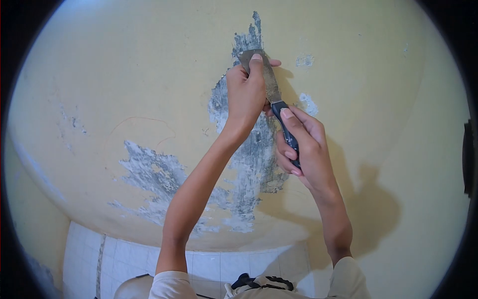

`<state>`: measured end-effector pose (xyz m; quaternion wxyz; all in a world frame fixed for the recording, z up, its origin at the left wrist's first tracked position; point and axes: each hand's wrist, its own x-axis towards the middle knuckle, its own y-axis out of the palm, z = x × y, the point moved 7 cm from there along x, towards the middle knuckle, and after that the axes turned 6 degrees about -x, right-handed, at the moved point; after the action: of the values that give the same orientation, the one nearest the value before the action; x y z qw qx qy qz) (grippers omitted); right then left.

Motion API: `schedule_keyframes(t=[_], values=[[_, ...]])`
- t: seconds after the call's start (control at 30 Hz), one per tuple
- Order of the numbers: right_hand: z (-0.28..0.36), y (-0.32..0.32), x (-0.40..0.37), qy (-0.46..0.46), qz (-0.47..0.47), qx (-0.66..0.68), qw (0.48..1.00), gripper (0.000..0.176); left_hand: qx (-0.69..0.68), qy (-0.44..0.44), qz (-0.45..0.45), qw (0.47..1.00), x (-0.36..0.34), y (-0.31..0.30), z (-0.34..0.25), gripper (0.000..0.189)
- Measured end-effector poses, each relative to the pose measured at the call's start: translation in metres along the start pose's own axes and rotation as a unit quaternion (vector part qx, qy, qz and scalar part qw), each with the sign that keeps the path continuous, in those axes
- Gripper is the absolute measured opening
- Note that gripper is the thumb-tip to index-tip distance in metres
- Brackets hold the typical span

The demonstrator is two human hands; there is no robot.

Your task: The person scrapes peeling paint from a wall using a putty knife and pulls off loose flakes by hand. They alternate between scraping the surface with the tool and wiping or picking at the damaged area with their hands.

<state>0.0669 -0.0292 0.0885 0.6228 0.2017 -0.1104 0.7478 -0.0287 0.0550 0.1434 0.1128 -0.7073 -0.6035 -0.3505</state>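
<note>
A paint scraper [270, 85] with a wide, dull metal blade and a dark handle is held up in front of the wall [164, 89]. My right hand [312, 144] is wrapped around the handle, its thumb lying along the top near the blade. My left hand [245, 97] pinches the blade, thumb on the front face close to the edge and fingers behind it, one fingertip showing past the right side. Behind the blade runs a tall grey patch [254, 149] where the yellow paint is gone.
Another scraped patch [152, 174] spreads at the lower left, with small chipped spots [308, 103] to the right of the blade. White floor tiles [206, 266] meet the wall's base. A dark object [467, 158] sits at the far right edge.
</note>
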Motion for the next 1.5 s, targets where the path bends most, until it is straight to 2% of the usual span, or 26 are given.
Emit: schedule_keyframes(t=[0.1,0.2,0.27,0.37,0.43,0.53,0.6,0.77,0.9,1.07,1.27,1.37,1.47,1.5], values=[[-0.002,0.004,-0.004,0.016,-0.019,-0.003,1.0,0.036,-0.032,-0.003,0.02,0.999,0.0,0.0,0.007,0.042],[0.007,0.005,0.005,-0.006,-0.058,-0.03,0.998,0.033,-0.07,0.009,0.027,0.997,0.012,0.008,-0.005,0.042],[0.014,0.014,0.006,0.019,-0.054,0.039,0.998,0.033,-0.09,0.008,0.022,0.996,0.015,0.008,-0.006,0.042],[0.001,0.01,-0.007,0.066,-0.029,0.065,0.995,0.033,-0.069,-0.006,0.051,0.996,0.007,0.001,0.008,0.042],[0.008,0.01,-0.001,0.065,-0.033,0.066,0.995,0.032,-0.09,0.033,0.039,0.995,0.013,0.003,0.004,0.043],[0.019,0.009,0.002,0.049,-0.027,0.071,0.996,0.031,-0.082,0.041,0.034,0.995,0.024,0.008,-0.008,0.043],[0.012,0.009,-0.005,0.084,-0.035,0.075,0.993,0.032,-0.09,0.029,0.044,0.995,0.012,0.008,0.002,0.043],[0.015,0.004,-0.002,0.071,-0.027,0.065,0.995,0.033,-0.107,0.022,0.059,0.992,0.015,0.013,0.003,0.042],[0.008,0.008,-0.006,0.06,-0.045,0.072,0.995,0.032,-0.098,0.013,0.049,0.994,0.009,0.012,0.002,0.042],[0.012,0.009,-0.003,0.05,-0.024,0.09,0.994,0.03,-0.078,0.0,0.055,0.995,0.014,0.011,0.005,0.042],[0.005,0.007,-0.004,0.061,-0.022,0.065,0.996,0.029,-0.049,0.041,0.025,0.998,0.011,0.009,0.005,0.04],[0.012,0.013,0.001,0.046,-0.039,0.073,0.995,0.03,-0.063,0.006,0.034,0.997,0.014,0.01,-0.01,0.04],[0.003,0.014,-0.006,0.065,-0.036,0.081,0.994,0.03,-0.037,0.061,0.02,0.997,0.008,0.002,0.012,0.045],[0.002,0.011,-0.004,0.068,-0.03,0.084,0.994,0.028,-0.034,0.069,0.024,0.997,0.011,0.002,0.017,0.041]])
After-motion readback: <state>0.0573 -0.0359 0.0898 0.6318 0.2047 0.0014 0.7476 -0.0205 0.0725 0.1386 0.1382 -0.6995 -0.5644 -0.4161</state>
